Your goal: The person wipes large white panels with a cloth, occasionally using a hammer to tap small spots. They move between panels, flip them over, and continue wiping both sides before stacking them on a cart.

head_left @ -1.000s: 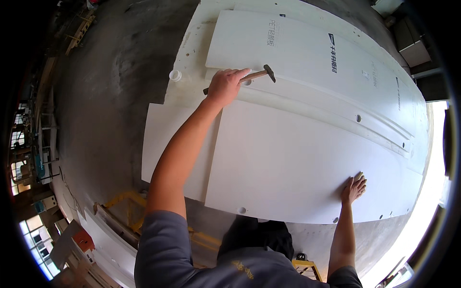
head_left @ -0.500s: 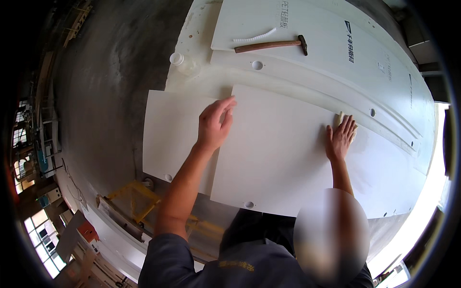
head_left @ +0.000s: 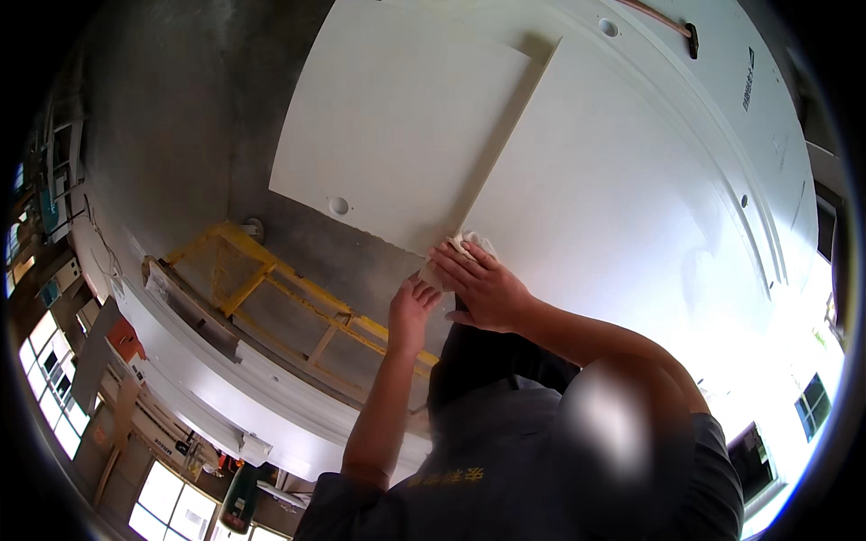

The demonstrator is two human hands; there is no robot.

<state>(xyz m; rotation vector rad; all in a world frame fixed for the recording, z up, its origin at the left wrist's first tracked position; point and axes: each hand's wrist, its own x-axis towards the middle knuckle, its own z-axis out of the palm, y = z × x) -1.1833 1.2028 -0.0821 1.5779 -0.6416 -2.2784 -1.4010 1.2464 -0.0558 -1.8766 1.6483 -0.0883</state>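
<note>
From where I stand, both of the person's hands come together at the near left corner of the upper white panel (head_left: 613, 171). The right hand (head_left: 490, 293) lies over a pale, crumpled cloth (head_left: 478, 241), its fingers close together and nearly straight, holding the cloth against that corner, while the thumb stands apart below. The left hand (head_left: 413, 311) is raised just beside it, fingers half curled toward the cloth's hanging part; I can't tell whether they grip it.

The upper panel overlaps a lower white panel (head_left: 397, 108), which juts out to the left and has a round hole (head_left: 338, 206) near its near edge. Well beyond the hands, a wooden-handled hammer (head_left: 661, 17) rests at the far right, on a printed panel (head_left: 767, 90). Below and to the left stand a yellow frame (head_left: 248, 298) and long white boards (head_left: 302, 410).
</note>
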